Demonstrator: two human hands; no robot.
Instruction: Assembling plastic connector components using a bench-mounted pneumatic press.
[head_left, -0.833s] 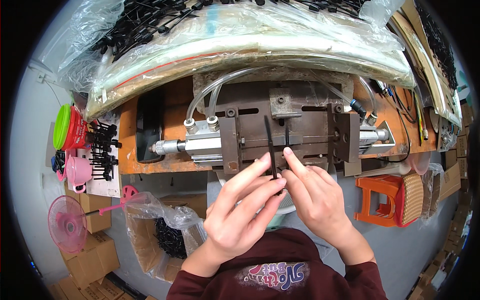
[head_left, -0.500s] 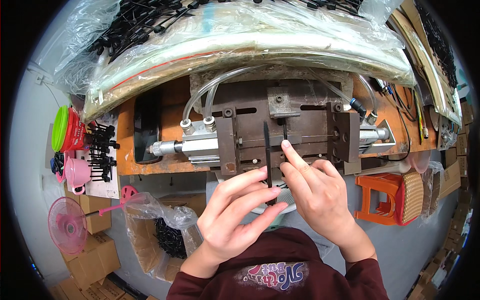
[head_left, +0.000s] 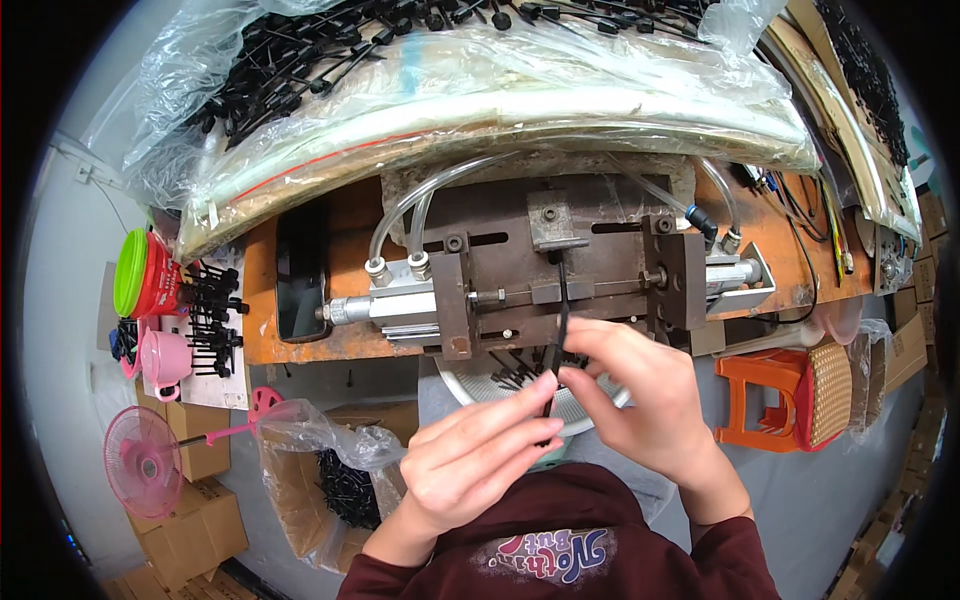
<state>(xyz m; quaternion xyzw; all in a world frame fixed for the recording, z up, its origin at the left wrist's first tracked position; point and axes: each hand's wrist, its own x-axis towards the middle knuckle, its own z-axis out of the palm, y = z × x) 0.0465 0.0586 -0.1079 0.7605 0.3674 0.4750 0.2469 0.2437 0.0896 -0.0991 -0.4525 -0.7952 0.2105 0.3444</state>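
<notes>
A thin black brush wand [head_left: 559, 345] stands upright between my hands, its upper part running up to the small metal jaws [head_left: 547, 293] of a brown steel clamping fixture [head_left: 620, 310]. My left hand [head_left: 480, 455] pinches dark wand material at its lower end, fingers pressed together. Curled in from the right, my right hand [head_left: 645, 395] has its index finger and thumb closed at the wand's middle. Whether the dark length is one wand or two overlapping cannot be made out. Below the fixture, a white basket [head_left: 455, 385] holds several black wands, partly hidden by my hands.
Air cylinders [head_left: 405, 300] with clear hoses flank the fixture on the wooden bench [head_left: 260, 300]. A phone [head_left: 302, 270] lies at left. Plastic-covered black parts [head_left: 330, 70] are heaped behind. An orange stool [head_left: 745, 400], pink fan [head_left: 145, 462] and open carton [head_left: 290, 480] stand below.
The left hand's wand has dropped, its brush tip no longer standing clear beside the jaws. My right index finger has drawn back from the jaws toward me, closing with the thumb on the wand.
</notes>
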